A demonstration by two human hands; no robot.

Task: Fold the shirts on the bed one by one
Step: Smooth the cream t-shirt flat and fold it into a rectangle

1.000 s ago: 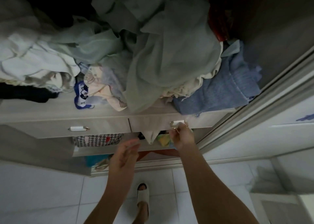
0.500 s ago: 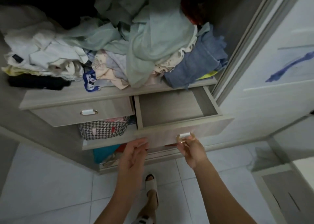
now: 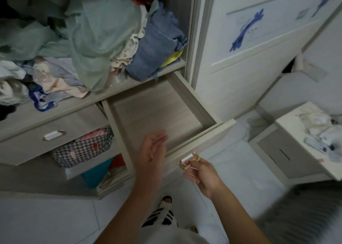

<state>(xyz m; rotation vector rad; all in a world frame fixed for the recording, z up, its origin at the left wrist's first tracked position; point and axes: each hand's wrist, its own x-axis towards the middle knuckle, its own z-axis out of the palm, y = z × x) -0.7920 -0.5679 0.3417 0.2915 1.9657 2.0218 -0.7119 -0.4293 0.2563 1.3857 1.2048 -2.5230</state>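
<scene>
Pinching the gold handle point(image 3: 188, 161) of a pulled-out drawer point(image 3: 162, 118), the right hand point(image 3: 201, 173) has its fingers curled round the loop at the drawer's front. The left hand point(image 3: 152, 151) hovers over the front edge of that drawer with fingers relaxed and slightly spread, holding nothing. Bare wood shows inside the drawer. Beside it on the left sits a second drawer point(image 3: 55, 131), shut, with a white-and-gold handle point(image 3: 54, 135). Below that drawer a houndstooth bag point(image 3: 83, 151) stands on a lower shelf.

A shelf point(image 3: 114, 88) above the drawers carries a heap of unfolded clothes point(image 3: 88, 40): pale green fabric draped over the middle, blue denim point(image 3: 153, 53) at the right end, white and patterned pieces to the left. No bed shows in this view, and I cannot tell which pieces of the heap are shirts.

To the right stands a white wardrobe door point(image 3: 259, 46) with blue marks, and a low cabinet point(image 3: 305, 147) topped with small clutter. A sandalled foot point(image 3: 162, 216) rests on the white tiled floor point(image 3: 46, 221).
</scene>
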